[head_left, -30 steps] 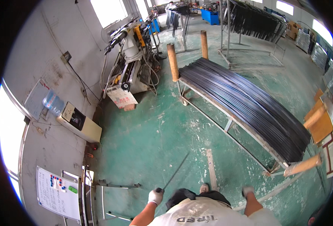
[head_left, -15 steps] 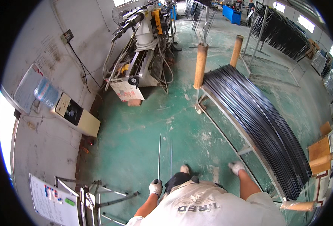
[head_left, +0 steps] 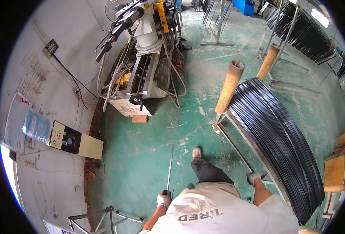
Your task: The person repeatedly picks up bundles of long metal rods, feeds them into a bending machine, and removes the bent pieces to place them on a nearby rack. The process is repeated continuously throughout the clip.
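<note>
My left hand, in a pale glove with dark fingertips, is closed round a thin metal rod. The rod points ahead over the green floor, and its rear end is hidden by my hand and body. My right hand, gloved too, hangs low at my right side, close to a rack of long dark rods. Its fingers are too small and blurred to read. The bundle of dark rods lies along the metal rack, with rust-coloured upright tubes at its far end.
Ahead on the left stands a machine with hoses and a handwheel. A water dispenser is against the left wall. At lower left is a metal frame. More hanging dark rods fill racks at the far right. Cardboard lies at right.
I have stepped forward, with one foot now out ahead. The machine and rack appear nearer. My left hand still carries the rod; my right hand has swung slightly beside the rack.
</note>
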`<action>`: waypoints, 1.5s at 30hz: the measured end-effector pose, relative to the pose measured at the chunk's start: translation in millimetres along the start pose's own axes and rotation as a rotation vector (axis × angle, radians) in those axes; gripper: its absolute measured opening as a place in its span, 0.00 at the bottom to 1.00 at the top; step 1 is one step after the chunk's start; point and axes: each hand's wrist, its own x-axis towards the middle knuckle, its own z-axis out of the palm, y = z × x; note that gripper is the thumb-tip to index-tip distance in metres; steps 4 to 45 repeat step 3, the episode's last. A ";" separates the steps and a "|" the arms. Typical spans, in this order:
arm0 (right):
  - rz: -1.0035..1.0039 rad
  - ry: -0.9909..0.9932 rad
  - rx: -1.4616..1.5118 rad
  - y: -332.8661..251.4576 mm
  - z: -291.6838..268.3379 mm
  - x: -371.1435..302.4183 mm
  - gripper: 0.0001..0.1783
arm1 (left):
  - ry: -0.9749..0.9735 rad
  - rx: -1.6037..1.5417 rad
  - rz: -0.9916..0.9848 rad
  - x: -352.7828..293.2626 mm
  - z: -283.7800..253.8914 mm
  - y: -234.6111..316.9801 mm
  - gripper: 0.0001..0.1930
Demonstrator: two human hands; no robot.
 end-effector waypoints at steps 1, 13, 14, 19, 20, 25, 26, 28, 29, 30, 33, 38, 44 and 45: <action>-0.002 0.007 0.015 -46.8 -8.4 15.9 0.26 | -0.006 -0.093 0.036 27.1 3.3 -22.5 0.17; 0.002 0.081 0.071 -152.7 -21.1 56.7 0.30 | -0.128 0.040 0.065 59.0 -19.7 37.9 0.27; 0.002 0.081 0.071 -152.7 -21.1 56.7 0.30 | -0.128 0.040 0.065 59.0 -19.7 37.9 0.27; 0.002 0.081 0.071 -152.7 -21.1 56.7 0.30 | -0.128 0.040 0.065 59.0 -19.7 37.9 0.27; 0.002 0.081 0.071 -152.7 -21.1 56.7 0.30 | -0.128 0.040 0.065 59.0 -19.7 37.9 0.27; 0.002 0.081 0.071 -152.7 -21.1 56.7 0.30 | -0.128 0.040 0.065 59.0 -19.7 37.9 0.27; 0.002 0.081 0.071 -152.7 -21.1 56.7 0.30 | -0.128 0.040 0.065 59.0 -19.7 37.9 0.27; 0.002 0.081 0.071 -152.7 -21.1 56.7 0.30 | -0.128 0.040 0.065 59.0 -19.7 37.9 0.27; 0.002 0.081 0.071 -152.7 -21.1 56.7 0.30 | -0.128 0.040 0.065 59.0 -19.7 37.9 0.27; 0.002 0.081 0.071 -152.7 -21.1 56.7 0.30 | -0.128 0.040 0.065 59.0 -19.7 37.9 0.27; 0.002 0.081 0.071 -152.7 -21.1 56.7 0.30 | -0.128 0.040 0.065 59.0 -19.7 37.9 0.27; 0.002 0.081 0.071 -152.7 -21.1 56.7 0.30 | -0.128 0.040 0.065 59.0 -19.7 37.9 0.27; 0.002 0.081 0.071 -152.7 -21.1 56.7 0.30 | -0.128 0.040 0.065 59.0 -19.7 37.9 0.27; 0.002 0.081 0.071 -152.7 -21.1 56.7 0.30 | -0.128 0.040 0.065 59.0 -19.7 37.9 0.27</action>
